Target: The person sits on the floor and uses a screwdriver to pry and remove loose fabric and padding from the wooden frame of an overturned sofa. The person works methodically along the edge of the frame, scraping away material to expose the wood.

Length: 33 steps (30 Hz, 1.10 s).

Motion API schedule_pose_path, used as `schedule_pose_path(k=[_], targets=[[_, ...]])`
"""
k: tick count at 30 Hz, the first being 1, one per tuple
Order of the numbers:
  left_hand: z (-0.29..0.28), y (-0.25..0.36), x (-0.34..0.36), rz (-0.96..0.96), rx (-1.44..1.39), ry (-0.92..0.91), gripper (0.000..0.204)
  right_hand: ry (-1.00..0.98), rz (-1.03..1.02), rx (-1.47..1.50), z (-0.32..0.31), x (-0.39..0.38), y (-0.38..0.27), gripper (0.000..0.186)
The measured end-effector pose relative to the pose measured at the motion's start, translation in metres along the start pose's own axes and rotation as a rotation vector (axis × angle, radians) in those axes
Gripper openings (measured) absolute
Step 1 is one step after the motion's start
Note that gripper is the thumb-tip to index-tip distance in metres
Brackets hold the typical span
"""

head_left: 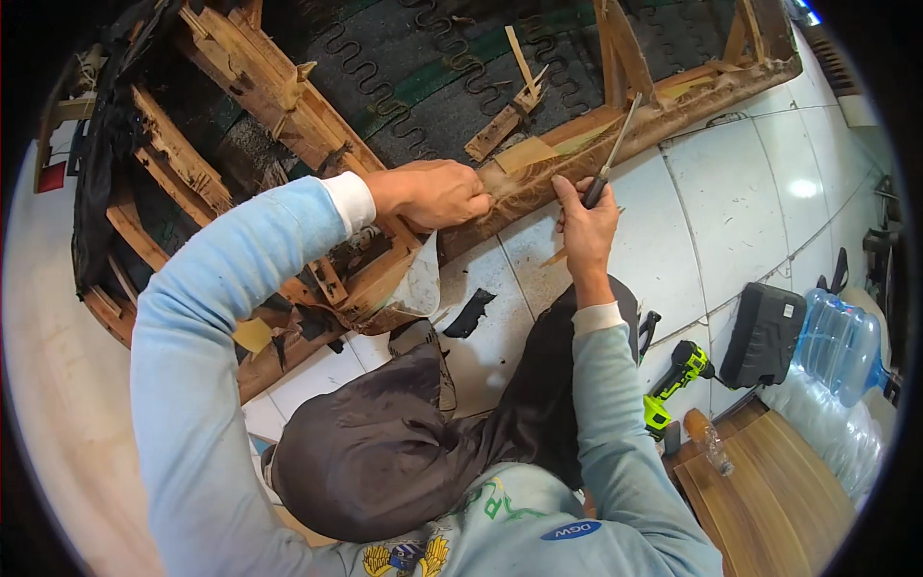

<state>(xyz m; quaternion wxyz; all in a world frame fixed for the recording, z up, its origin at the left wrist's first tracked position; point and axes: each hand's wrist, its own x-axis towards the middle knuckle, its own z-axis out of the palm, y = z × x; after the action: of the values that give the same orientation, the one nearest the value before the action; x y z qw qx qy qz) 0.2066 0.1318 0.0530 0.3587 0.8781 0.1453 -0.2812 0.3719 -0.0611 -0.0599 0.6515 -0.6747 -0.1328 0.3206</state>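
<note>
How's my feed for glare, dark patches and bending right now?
Head view: a bright glare spot on the floor tiles at right; head view: dark areas inside the wooden frame; head view: tile lines curve near the black rim; head view: the right hand and its hand tool look fairly clear.

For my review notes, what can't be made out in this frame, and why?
Head view, left grip: fingertips and anything they pinch, hidden by the curled hand.
Head view, thin tool: lower handle, covered by the right grip.
Head view, wooden frame: far side, cut off by the upper edge.
Head view, black case: any contents, hidden by its shell.
</note>
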Motion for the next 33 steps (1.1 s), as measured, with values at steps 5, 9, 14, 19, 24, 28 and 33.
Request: schedule_pose_path(k=[5, 9, 14, 19, 24, 28, 33], targets=[[-0.008, 0.041, -0.03, 0.022, 0.05, 0.073, 0.049, -0.004, 0.113, -0.011, -0.006, 0.003, -0.012, 0.038], [0.045, 0.056, -0.026, 0.09, 0.022, 0.33, 0.046, -0.036, 0.158, 0.065, -0.005, 0.005, -0.01, 0.035], [0.079, 0.069, -0.02, 0.085, -0.107, 0.54, 0.04, -0.038, 0.212, 0.099, -0.016, 0.007, -0.006, 0.033], [0.102, 0.065, -0.009, 0.071, -0.071, 0.618, 0.038, -0.128, 0.209, -0.015, -0.003, -0.015, -0.046, 0.045], [0.108, 0.064, -0.008, 0.076, -0.086, 0.69, 0.04, -0.321, 0.31, -0.074, 0.007, -0.034, -0.048, 0.039], [0.121, 0.064, -0.006, 0.06, -0.107, 0.764, 0.04, -0.291, 0.315, 0.032, 0.005, -0.04, -0.036, 0.035], [0.132, 0.064, -0.001, 0.077, -0.204, 0.85, 0.041, -0.286, 0.347, 0.005, 0.01, -0.036, -0.044, 0.031]])
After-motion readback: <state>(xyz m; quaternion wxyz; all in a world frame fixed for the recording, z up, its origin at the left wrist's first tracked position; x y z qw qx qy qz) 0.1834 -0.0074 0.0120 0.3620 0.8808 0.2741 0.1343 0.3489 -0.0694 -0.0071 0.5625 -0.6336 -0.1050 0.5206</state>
